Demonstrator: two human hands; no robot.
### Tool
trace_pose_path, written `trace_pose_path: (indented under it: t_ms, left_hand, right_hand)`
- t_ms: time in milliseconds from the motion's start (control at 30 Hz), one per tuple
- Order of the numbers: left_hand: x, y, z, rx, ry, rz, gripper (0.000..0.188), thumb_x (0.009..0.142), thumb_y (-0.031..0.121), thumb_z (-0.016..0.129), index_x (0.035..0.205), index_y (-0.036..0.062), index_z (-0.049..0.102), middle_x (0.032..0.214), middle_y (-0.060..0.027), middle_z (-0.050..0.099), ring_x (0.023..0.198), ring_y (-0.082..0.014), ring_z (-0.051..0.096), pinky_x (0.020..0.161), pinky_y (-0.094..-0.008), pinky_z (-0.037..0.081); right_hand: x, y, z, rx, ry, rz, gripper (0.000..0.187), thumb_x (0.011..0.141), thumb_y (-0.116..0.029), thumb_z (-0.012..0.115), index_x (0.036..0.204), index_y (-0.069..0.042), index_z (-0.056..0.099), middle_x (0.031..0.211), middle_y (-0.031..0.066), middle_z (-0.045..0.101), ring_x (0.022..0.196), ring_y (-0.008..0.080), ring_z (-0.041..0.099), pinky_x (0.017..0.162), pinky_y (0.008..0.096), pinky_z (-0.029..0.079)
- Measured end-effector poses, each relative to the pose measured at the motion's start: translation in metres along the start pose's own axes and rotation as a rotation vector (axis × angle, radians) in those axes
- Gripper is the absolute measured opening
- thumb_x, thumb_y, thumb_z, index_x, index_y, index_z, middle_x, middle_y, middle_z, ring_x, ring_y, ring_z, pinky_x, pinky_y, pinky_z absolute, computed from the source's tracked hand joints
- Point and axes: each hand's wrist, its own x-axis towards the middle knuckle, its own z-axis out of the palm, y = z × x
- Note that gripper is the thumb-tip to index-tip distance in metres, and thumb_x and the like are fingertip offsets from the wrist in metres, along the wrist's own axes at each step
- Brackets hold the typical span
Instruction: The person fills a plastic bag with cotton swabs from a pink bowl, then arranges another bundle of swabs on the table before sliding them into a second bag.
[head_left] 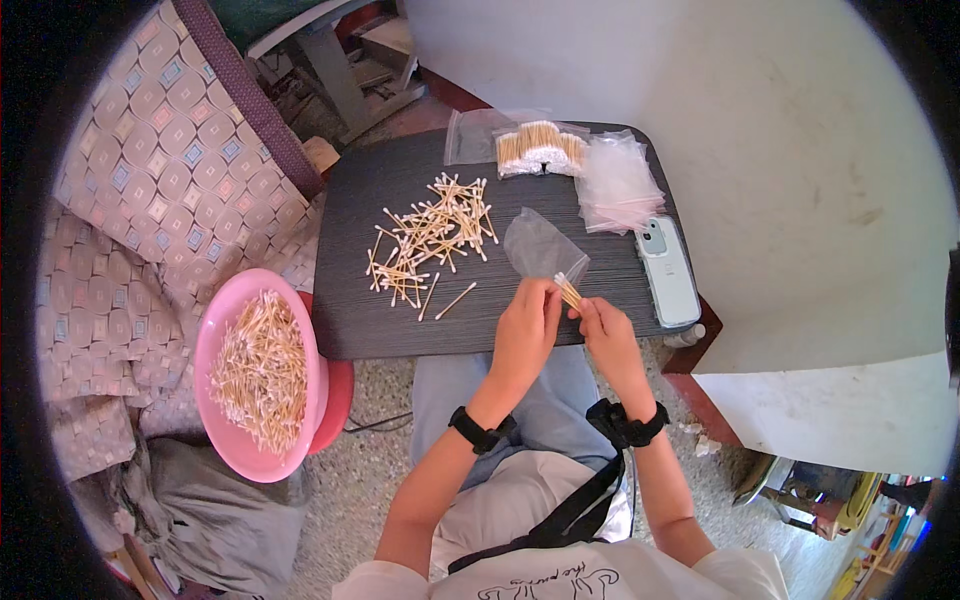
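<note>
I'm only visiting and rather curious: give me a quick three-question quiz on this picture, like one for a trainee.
1. True or false: the pink basin stands to the left of the table.
2. Which hand's fingers grip the small bunch of cotton swabs: left or right?
3. Fill in the blank: on the table, just nearer the person than the stack of clear bags, lies a ____.

Key: 1. True. 2. The right hand. 3. Phone.

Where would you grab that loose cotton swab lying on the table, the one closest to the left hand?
I'd probably pinch the cotton swab mid-stick, from above and from the right, away from the pile. It lies flat and slanted, apart from the others, with white tips at both ends to avoid.
</note>
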Motion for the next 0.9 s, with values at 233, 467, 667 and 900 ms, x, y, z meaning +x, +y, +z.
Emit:
trace_pose_path:
  t_ms: [233, 467, 667, 900]
  left_hand:
    - [-0.005, 0.015, -0.004, -0.007, -0.086, 0.162, 0.011, 0.088, 0.002, 0.054, 0.097, 0.003, 0.05, 0.091, -0.0129, 0.053, 0.078, -0.034, 0.059, 0.064, -0.0411, 0.048]
    - [-0.016, 0.007, -0.031, 0.079, -0.352, 0.049, 0.025, 0.082, 0.008, 0.066, 0.104, 0.0067, 0.054, 0.102, -0.0132, 0.057, 0.08, -0.0294, 0.061, 0.062, -0.0338, 0.049]
    - [0.029, 0.019, -0.076, 0.377, -0.147, 0.427, 0.037, 0.075, 0.032, 0.072, 0.103, 0.0106, 0.064, 0.101, -0.006, 0.065, 0.095, -0.0258, 0.061, 0.103, -0.0438, 0.032]
    - [0.036, 0.002, -0.072, 0.283, -0.424, 0.346, 0.021, 0.082, 0.027, 0.066, 0.094, 0.01, 0.069, 0.087, -0.0102, 0.068, 0.079, -0.0246, 0.064, 0.086, -0.0373, 0.047]
  right_hand:
    - [0.007, 0.02, 0.005, -0.055, 0.015, -0.058, 0.023, 0.095, -0.015, 0.045, 0.089, 0.004, 0.056, 0.067, 0.0203, 0.058, 0.062, 0.0342, 0.058, 0.057, 0.0398, 0.044]
    - [0.014, 0.027, -0.003, -0.262, -0.094, -0.341, 0.015, 0.092, -0.012, 0.048, 0.092, 0.003, 0.049, 0.08, 0.0255, 0.059, 0.077, 0.0444, 0.057, 0.062, 0.0469, 0.044]
    - [0.011, -0.012, -0.015, -0.429, -0.255, -0.488, 0.009, 0.09, -0.008, 0.048, 0.093, 0.001, 0.047, 0.086, 0.0239, 0.059, 0.079, 0.0426, 0.057, 0.065, 0.0484, 0.045]
    - [0.023, -0.019, -0.018, -0.393, -0.36, -0.546, 0.016, 0.09, -0.011, 0.052, 0.1, 0.001, 0.051, 0.084, 0.0203, 0.058, 0.076, 0.0358, 0.06, 0.064, 0.0427, 0.047]
